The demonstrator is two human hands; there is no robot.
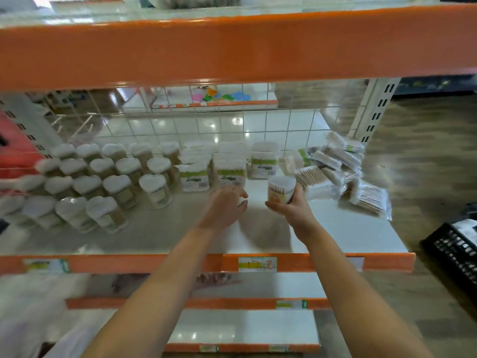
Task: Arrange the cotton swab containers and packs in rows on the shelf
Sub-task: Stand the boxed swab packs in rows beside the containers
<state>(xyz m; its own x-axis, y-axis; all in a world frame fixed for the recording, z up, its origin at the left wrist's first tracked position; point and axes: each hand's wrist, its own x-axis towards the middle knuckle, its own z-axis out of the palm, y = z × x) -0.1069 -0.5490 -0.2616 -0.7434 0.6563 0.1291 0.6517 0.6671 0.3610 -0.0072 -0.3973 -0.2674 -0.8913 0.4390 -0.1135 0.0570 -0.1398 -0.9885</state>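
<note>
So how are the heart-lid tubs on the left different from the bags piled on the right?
The heart-lid tubs stand upright in neat rows; the flat bags lie tumbled in a loose heap. The tubs are stiff with white lids; the bags look like soft clear plastic. Both sit on the same shelf and appear to hold wooden-stick cotton swabs.

The shelf point(335, 228) looked like smooth, matt white board; the containers point(154, 187) clear glossy plastic; the packs point(343, 177) crinkled clear film.

Containers point(113, 177) left on shelf point(361, 228), packs point(340, 171) right
</note>
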